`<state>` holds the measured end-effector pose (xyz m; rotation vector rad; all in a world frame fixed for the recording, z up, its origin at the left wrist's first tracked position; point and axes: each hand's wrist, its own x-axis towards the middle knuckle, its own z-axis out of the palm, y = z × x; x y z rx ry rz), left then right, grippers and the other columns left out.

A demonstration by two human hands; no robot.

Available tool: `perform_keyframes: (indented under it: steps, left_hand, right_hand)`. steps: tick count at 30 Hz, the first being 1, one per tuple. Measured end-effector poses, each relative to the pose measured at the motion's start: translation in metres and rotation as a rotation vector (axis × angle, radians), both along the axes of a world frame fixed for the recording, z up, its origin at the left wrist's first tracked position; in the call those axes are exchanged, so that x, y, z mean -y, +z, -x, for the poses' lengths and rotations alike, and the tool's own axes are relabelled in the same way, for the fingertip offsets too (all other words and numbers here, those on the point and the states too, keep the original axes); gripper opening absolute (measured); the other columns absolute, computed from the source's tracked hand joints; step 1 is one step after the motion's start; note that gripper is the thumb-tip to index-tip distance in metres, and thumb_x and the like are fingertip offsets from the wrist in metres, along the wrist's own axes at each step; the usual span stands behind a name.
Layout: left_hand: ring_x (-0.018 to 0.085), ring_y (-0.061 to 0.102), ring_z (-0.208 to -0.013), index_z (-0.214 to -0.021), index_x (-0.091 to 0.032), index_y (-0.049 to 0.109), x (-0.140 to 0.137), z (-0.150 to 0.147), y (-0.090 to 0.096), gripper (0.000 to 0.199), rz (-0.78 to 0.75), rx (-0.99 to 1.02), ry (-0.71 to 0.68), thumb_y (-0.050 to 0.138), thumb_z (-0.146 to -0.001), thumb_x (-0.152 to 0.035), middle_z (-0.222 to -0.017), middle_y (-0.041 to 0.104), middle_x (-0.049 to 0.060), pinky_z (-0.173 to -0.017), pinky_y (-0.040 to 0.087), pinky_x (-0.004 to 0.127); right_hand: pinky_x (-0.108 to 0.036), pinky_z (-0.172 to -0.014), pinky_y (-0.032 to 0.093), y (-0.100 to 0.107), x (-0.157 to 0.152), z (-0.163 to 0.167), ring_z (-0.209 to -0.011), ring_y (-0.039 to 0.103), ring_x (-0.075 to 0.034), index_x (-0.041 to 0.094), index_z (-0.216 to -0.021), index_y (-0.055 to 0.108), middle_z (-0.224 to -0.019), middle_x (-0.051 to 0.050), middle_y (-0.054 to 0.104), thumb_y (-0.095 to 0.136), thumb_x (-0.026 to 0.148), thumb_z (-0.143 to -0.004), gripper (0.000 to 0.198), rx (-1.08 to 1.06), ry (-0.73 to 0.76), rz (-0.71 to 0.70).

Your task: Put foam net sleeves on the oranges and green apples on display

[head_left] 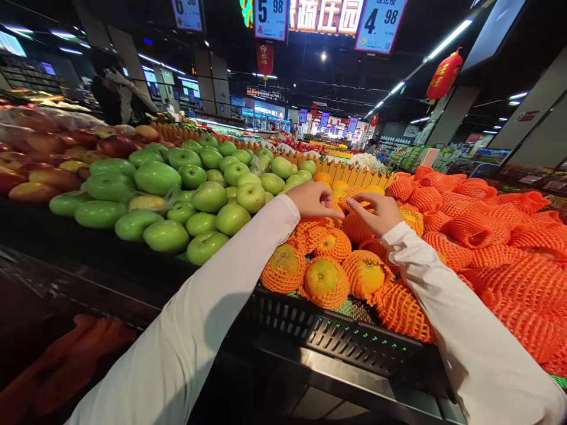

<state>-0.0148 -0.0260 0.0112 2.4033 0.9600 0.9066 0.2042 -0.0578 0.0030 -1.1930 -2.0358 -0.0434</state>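
Left hand [313,199] and right hand [380,212] face each other, fingers bent — can't tell if gripping. Foam-netted oranges [322,278] lie below and around them, green apples [209,196] off left — light pressure looks best, sparing the foam netting [402,311].

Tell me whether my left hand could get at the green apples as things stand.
Probably yes: your left hand is right beside the green apples, with nothing visible blocking the way.

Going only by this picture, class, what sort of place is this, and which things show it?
Most likely a supermarket's produce section: green fruit and oranges in foam nets are heaped side by side, with price signs hanging overhead.
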Motion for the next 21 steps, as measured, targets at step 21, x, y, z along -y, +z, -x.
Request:
perform_keyframes:
  steps: [21]
  left_hand:
    - [0.006,0.043,-0.059,-0.074,-0.015,0.057,-0.001,-0.011,-0.002,0.041,0.193,0.356,-0.225,0.093,-0.061,-0.029,-0.062,0.046,-0.008,-0.062,0.034,0.025]
  right_hand:
    - [-0.034,-0.071,0.053,-0.002,-0.007,0.009,-0.070,0.059,-0.017,0.023,-0.067,0.066,-0.070,0.000,0.063,0.093,0.060,-0.052,0.048,-0.840,0.375,0.256]
